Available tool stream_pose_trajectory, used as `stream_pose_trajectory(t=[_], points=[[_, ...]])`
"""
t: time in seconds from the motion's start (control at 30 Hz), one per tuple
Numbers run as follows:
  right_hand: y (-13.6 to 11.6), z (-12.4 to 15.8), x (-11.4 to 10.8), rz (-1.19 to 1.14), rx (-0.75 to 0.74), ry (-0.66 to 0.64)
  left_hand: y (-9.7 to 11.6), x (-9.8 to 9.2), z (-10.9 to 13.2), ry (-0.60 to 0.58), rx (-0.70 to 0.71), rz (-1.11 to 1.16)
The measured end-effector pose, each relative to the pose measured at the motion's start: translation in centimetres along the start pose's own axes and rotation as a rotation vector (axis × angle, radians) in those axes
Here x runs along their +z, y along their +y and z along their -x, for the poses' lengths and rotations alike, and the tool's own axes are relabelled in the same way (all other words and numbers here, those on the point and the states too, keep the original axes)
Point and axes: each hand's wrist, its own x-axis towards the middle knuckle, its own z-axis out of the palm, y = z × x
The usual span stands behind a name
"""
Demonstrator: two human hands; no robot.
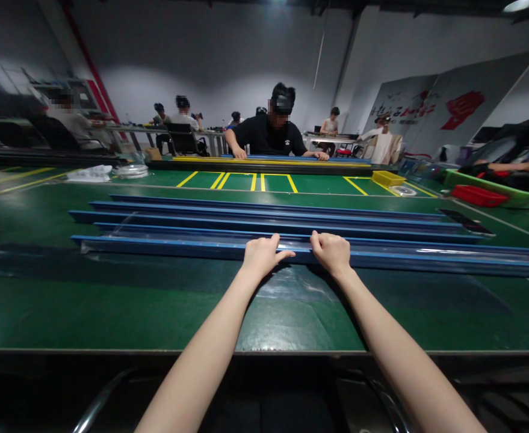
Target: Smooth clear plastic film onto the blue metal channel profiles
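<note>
A long blue channel-shaped profile lies across the green table, the nearest of several blue lengths. Both hands grip it close together near its middle. My left hand is closed over it, fingers curled on the far side and the thumb on the near edge. To the right, my right hand is wrapped round the same profile, its fingertips hidden. Clear plastic film shows on its left part. Just behind lie more blue profiles, parallel to it.
Across the green table a co-worker holds blue and yellow lengths. A yellow tray, a red tray and a dark phone-like slab lie at the right. White coiled material sits at the back left.
</note>
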Motion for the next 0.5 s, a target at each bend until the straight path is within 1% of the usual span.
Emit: stream_pose_trajectory(t=[0.33,0.5], points=[[0.08,0.0,0.06,-0.006,0.001,0.003,-0.16,0.29,-0.02,0.021,0.052,0.0],[0.2,0.0,0.13,-0.005,0.004,0.006,-0.01,0.3,0.06,0.055,0.073,0.001]])
